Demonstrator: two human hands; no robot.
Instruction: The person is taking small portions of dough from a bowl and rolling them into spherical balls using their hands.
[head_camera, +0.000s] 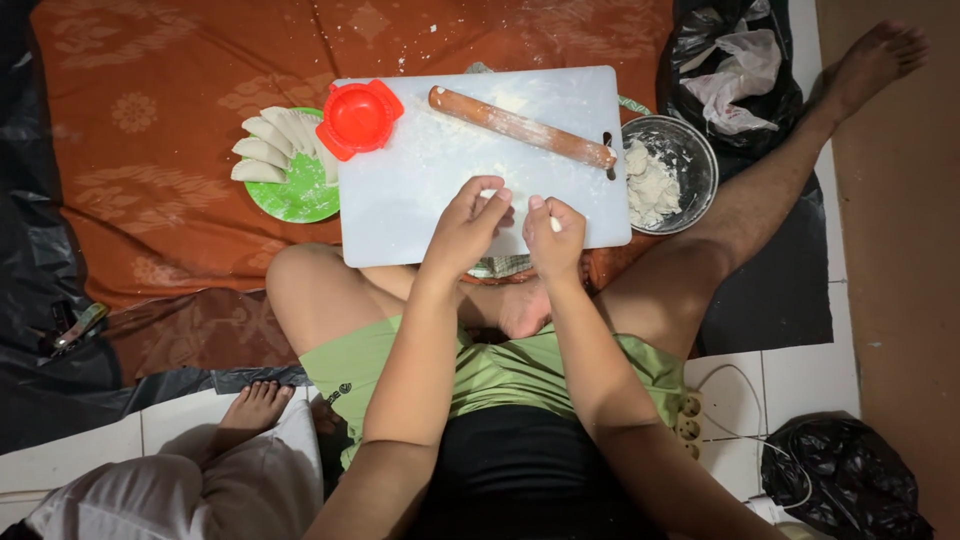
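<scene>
A small piece of white dough (553, 224) is pinched in the grip of the right hand (553, 240), just above the near edge of the white cutting board (420, 190). The left hand (467, 228) is curled beside it, fingertips pressed together near the same piece; whether it is touched cannot be told. On the board, a wooden rolling pin (522, 128) lies slantwise and a red dumpling press (358, 118) sits at the far left corner. A green plate (300, 195) with folded dumplings (275, 143) is seen left of the board, and a metal bowl (690, 150) of dough right of it. An orange cloth (150, 130) covers the floor.
</scene>
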